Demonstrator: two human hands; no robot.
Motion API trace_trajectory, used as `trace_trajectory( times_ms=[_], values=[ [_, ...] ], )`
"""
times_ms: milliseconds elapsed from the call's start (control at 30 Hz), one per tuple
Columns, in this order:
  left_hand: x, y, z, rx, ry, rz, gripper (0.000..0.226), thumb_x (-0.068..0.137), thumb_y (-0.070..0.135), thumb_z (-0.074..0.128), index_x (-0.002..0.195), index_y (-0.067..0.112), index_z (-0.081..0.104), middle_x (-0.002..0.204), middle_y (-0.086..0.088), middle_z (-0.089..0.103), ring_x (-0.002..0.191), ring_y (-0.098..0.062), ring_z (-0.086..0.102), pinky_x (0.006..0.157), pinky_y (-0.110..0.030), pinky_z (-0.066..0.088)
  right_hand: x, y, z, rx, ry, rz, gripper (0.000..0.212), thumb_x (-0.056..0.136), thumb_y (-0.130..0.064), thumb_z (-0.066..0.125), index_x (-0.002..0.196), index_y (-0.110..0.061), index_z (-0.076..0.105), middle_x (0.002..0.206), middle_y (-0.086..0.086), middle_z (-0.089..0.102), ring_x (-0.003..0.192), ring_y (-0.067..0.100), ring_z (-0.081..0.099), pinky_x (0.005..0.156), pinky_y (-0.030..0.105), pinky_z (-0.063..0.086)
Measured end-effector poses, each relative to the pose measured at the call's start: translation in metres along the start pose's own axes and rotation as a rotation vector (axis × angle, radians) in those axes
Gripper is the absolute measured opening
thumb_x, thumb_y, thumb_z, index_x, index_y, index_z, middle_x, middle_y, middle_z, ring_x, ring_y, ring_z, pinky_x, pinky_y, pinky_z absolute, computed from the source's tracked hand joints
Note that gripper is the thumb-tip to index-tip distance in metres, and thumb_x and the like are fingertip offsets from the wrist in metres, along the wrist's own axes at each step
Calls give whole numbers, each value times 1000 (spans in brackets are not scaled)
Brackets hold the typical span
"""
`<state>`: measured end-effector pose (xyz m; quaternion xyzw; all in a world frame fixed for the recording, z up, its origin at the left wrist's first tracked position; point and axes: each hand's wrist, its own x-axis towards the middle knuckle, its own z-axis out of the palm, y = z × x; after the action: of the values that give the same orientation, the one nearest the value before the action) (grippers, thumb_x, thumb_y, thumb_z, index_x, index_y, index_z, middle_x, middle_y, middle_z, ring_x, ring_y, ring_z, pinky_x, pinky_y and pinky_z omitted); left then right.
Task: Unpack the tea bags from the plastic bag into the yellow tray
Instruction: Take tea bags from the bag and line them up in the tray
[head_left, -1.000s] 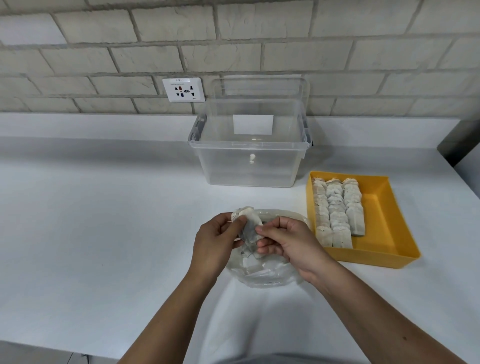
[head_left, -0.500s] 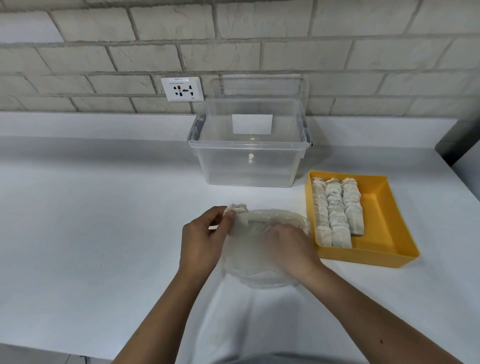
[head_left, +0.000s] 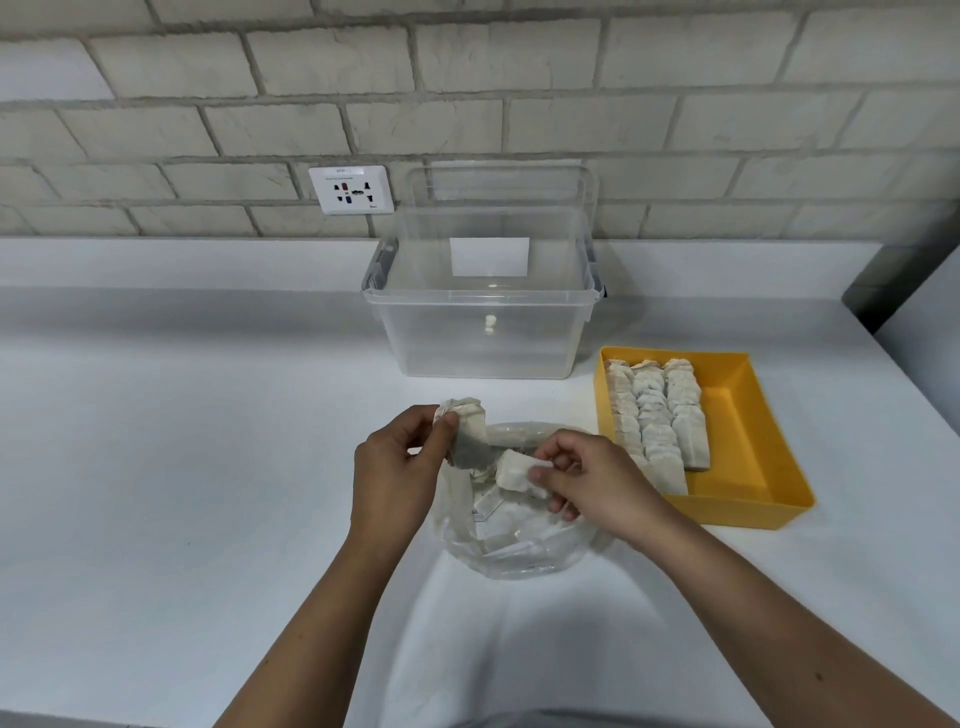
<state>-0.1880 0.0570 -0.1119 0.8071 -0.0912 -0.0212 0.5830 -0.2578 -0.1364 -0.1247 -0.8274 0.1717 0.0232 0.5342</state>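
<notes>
A clear plastic bag (head_left: 519, 545) lies open on the white counter in front of me, with several pale tea bags inside. My left hand (head_left: 395, 473) pinches a small stack of tea bags (head_left: 467, 431) upright at the bag's left rim. My right hand (head_left: 597, 483) pinches another tea bag (head_left: 514, 470) just above the bag's opening. To the right stands the yellow tray (head_left: 748, 447), its left half filled with three rows of tea bags (head_left: 654, 415); its right half is bare.
A clear plastic storage box (head_left: 483, 332) stands behind the bag, against the brick wall, with a small white bit inside. A wall socket (head_left: 351, 189) sits left of it. The counter's right end (head_left: 862, 322) lies beyond the tray.
My right hand has come up out of the plastic bag with a tea bag pinched in its fingers. My left hand still holds its stack at the bag's left rim.
</notes>
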Motion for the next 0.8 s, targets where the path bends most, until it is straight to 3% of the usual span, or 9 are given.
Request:
trace_trajectory(
  times_ms=[133,233,400,533,667,800],
  values=[
    [-2,11,15,-42,-33,9,15,97,29,63,89,26,76,80,10,75,84,-12,72,80,-27,53,-11,-3,-27,85,-20,-12,20,90,-2,64,103,-16,70,79,7,61,64,16,66,63,27,58],
    [-4,18,31,-64,-66,25,15,97,30,64,88,28,75,79,9,75,83,-15,72,82,-34,55,-16,-1,-49,-2,103,-58,22,80,-4,76,93,-21,71,73,-3,62,62,10,60,68,28,57],
    [-9,30,62,-87,-138,39,17,97,32,64,86,26,75,78,4,75,80,-18,72,79,-38,56,-25,-2,-105,-231,315,-153,16,71,-13,84,79,-23,74,67,-18,65,57,-8,58,60,7,43],
    [-11,38,86,-113,-173,46,18,97,32,63,85,22,74,77,0,74,80,-21,72,79,-38,56,-21,7,-158,-590,500,-238,6,78,-25,79,84,-25,76,79,-16,67,67,2,58,60,15,40],
    [-11,41,109,-128,-220,7,18,96,29,64,84,21,74,76,0,74,78,-23,72,82,-46,58,-9,29,-186,-788,257,-63,5,80,-25,77,84,-28,75,88,-12,71,77,6,58,66,24,45],
    [-9,41,127,-121,-276,-10,15,96,27,65,87,21,76,79,3,76,78,-20,72,83,-49,59,-2,47,-183,-750,47,11,9,77,-20,79,82,-27,77,79,-16,70,77,1,62,67,17,46]
  ],
)
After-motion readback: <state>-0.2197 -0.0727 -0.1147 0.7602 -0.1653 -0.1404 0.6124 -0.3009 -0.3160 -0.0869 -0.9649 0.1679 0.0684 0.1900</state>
